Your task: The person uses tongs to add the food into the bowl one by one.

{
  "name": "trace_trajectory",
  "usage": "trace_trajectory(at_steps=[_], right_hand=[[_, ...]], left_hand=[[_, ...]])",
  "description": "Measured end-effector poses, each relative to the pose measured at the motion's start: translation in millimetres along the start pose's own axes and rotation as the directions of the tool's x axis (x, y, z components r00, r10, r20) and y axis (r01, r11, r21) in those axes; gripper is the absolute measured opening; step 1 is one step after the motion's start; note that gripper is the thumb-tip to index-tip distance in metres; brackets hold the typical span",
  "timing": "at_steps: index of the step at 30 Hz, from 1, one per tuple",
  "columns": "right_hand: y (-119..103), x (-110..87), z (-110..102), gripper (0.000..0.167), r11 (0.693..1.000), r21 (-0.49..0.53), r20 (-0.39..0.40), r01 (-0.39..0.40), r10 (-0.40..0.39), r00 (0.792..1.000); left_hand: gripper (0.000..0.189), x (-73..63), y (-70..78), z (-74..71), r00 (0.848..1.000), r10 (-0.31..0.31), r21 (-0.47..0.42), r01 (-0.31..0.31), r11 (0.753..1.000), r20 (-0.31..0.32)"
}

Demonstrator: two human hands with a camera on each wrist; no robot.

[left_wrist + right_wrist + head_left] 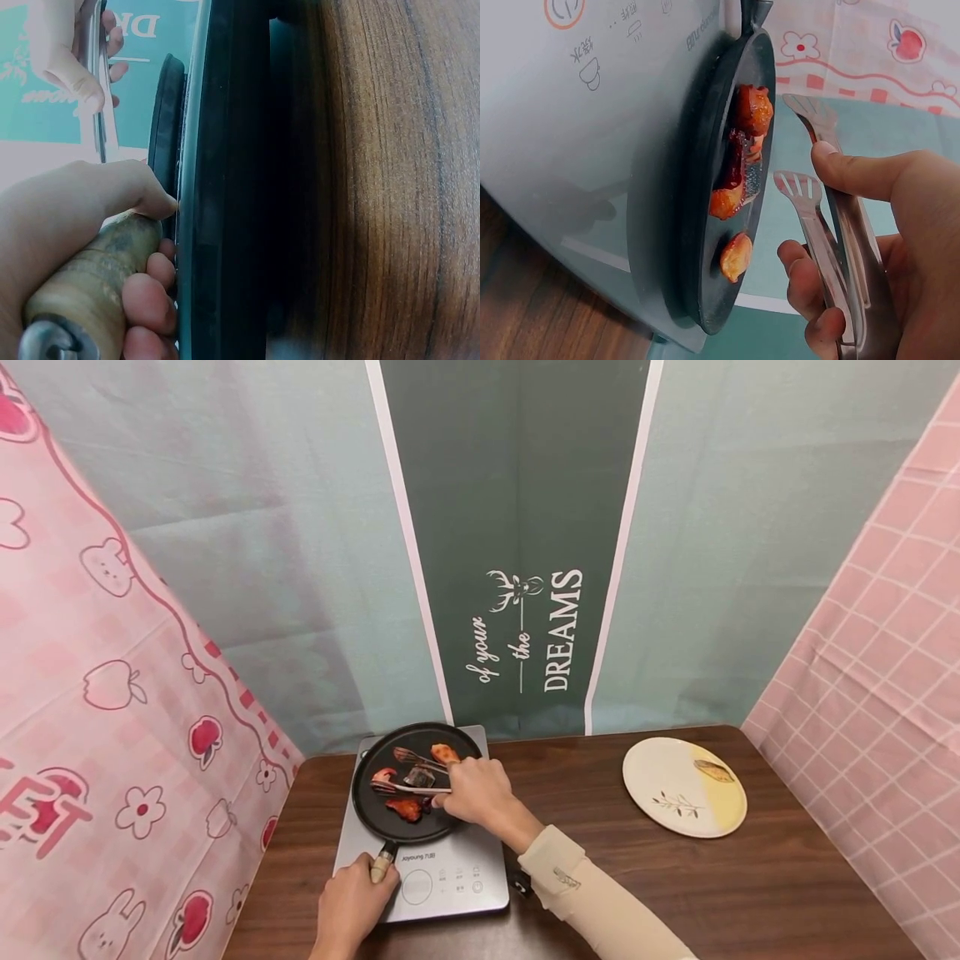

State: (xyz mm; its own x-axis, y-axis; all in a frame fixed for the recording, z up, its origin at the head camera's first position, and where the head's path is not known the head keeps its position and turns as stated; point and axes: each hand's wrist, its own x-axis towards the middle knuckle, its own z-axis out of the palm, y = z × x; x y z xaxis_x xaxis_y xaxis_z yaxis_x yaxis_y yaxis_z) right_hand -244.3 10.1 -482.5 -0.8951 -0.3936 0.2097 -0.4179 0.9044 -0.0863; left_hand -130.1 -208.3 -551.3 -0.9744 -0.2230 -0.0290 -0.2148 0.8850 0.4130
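Observation:
My left hand (352,900) grips the handle (101,274) of a round black frying pan (408,737), its fingers curled round the wood-coloured grip. The pan sits on a silver induction cooker (450,906). With my right hand (480,789) I hold metal food tongs (859,262) over the pan, their slotted ends spread apart with nothing between them in the right wrist view. Several glossy red-brown pieces of food lie in the pan, among them a dark orange one (405,810) and a lighter one (444,752). A greyish piece (418,777) lies among them, overlapped by the tongs in the head view.
A cream and yellow plate (652,777) with a leaf pattern stands at the right on the dark wooden table (570,777). A black cord end (520,883) shows beside the cooker. Printed cloths hang behind and at both sides.

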Motion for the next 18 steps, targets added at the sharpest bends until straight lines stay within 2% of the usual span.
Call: trace_trajectory(at_steps=[7, 18], right_hand=[[6, -6.4, -5, 0.052, 1.0, -0.002, -0.034, 0.008, -0.008, 0.999], [22, -19.2, -15, 0.057, 1.0, -0.005, -0.042, -0.012, 0.011, 0.999]], left_hand=[[0.029, -0.8, 0.4, 0.8, 1.0, 0.011, 0.003, -0.01, 1.0, -0.017], [0.031, -0.4, 1.3, -1.2, 1.0, -0.009, 0.01, 0.009, 1.0, 0.005]])
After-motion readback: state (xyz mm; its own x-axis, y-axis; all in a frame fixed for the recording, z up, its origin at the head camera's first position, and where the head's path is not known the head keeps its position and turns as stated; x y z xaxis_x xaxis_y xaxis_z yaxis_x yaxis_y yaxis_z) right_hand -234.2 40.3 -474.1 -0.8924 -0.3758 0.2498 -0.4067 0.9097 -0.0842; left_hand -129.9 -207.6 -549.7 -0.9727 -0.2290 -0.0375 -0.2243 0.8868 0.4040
